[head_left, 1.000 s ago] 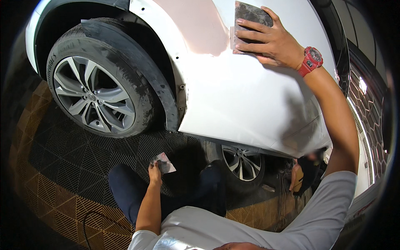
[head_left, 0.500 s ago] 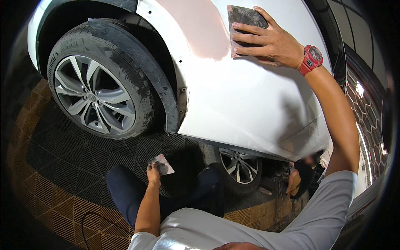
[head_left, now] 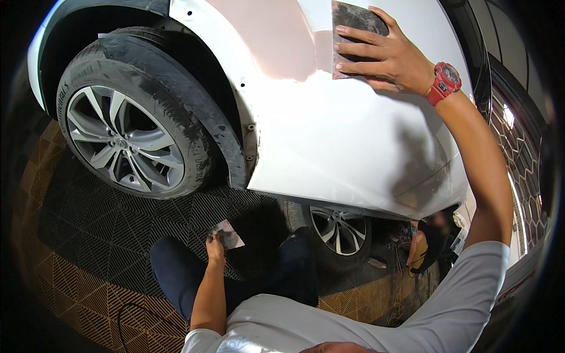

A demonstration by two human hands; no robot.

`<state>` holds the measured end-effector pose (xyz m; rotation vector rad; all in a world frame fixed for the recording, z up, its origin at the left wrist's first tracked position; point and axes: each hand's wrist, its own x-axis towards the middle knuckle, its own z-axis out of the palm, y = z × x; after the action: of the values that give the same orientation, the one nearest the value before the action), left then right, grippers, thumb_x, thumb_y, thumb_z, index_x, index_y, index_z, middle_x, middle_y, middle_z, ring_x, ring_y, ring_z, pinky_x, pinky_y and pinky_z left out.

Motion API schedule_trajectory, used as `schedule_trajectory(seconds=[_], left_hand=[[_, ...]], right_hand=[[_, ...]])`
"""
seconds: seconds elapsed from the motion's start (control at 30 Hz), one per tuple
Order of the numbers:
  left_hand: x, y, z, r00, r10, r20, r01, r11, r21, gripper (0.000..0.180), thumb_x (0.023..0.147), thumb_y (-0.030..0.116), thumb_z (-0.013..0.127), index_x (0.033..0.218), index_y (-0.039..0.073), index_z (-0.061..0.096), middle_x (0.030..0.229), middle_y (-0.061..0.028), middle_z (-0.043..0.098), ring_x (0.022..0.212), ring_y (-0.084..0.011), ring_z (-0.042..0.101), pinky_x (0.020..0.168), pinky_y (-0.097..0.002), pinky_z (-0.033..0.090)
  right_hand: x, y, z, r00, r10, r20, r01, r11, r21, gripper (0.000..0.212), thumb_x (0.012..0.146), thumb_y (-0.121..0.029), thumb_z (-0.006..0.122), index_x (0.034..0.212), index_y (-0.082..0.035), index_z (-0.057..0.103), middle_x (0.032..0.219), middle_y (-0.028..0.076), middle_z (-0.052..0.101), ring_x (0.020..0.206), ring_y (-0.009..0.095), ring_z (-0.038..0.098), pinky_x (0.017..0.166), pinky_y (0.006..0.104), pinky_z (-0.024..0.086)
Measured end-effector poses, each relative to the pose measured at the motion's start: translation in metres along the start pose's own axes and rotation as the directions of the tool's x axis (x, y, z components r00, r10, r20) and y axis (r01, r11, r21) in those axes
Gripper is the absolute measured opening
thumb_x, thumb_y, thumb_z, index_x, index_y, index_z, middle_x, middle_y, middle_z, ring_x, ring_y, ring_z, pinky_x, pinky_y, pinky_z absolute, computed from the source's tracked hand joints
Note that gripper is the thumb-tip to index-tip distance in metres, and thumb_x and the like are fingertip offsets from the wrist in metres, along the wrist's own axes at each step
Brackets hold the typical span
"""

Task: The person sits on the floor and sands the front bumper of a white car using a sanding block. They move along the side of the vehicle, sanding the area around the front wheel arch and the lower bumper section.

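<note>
We have the right hand (head_left: pixel 395 63) laid flat with its fingers spread over a dark sheet (head_left: pixel 358 17), pressing it against the white panel (head_left: pixel 347 141) rather than curling round it; the thumb lies up along the sheet's upper right corner. That sheet is high on the panel, well above its lower edge, at the right-hand border of a dull pinkish patch (head_left: pixel 276 35), which spreads over the panel's upper left beside the wheel-arch edge. On the right wrist we wear a chunky red watch (head_left: pixel 445 83), and a soft shadow falls on the panel below the forearm. Our left hand (head_left: pixel 215 247) is down over the floor (head_left: pixel 112 235), near the knee of our dark trousers (head_left: pixel 168 265), its fingers closed on one side of a small sheet (head_left: pixel 233 237) that is pale with dark smudges; the sheet's free corner points away to the right. Left of the panel we see a wheel (head_left: pixel 122 144) with silver spokes, and a dark trim strip (head_left: pixel 182 88) curves over its tire down to the panel's lower left corner. Beneath the panel's lower edge another wheel (head_left: pixel 338 230) shows, partly covered. A dark cable (head_left: pixel 119 323) loops over the brown tiles by the floor's near left edge.
</note>
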<state>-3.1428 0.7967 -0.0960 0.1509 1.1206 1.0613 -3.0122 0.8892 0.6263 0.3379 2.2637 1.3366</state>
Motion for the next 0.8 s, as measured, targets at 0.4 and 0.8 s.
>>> schedule_trajectory(seconds=[0.4,0.8], left_hand=[[0.005,-0.010,0.000,0.994,0.086,0.073,-0.086,0.996,-0.005,0.057,0.109,0.028,0.053,0.153,-0.004,0.037,0.152,-0.0186,0.050,0.138,-0.0313,0.050,0.116,-0.0384,0.037],[-0.018,0.004,0.007,0.994,0.099,0.037,-0.100,0.995,0.018,0.052,0.109,0.031,0.052,0.146,-0.005,0.046,0.141,-0.0175,0.059,0.128,-0.0289,0.057,0.109,-0.0363,0.043]], right_hand=[[-0.010,-0.005,-0.036,0.998,0.062,0.020,-0.062,0.998,-0.021,0.048,0.081,-0.027,0.076,0.127,-0.032,0.065,0.147,-0.004,0.055,0.146,0.015,0.042,0.122,0.0632,0.023],[0.048,0.024,-0.043,0.996,-0.092,-0.008,0.092,0.996,0.011,0.039,0.089,-0.029,0.064,0.127,-0.023,0.065,0.141,0.002,0.058,0.143,0.021,0.048,0.111,0.0708,0.031]])
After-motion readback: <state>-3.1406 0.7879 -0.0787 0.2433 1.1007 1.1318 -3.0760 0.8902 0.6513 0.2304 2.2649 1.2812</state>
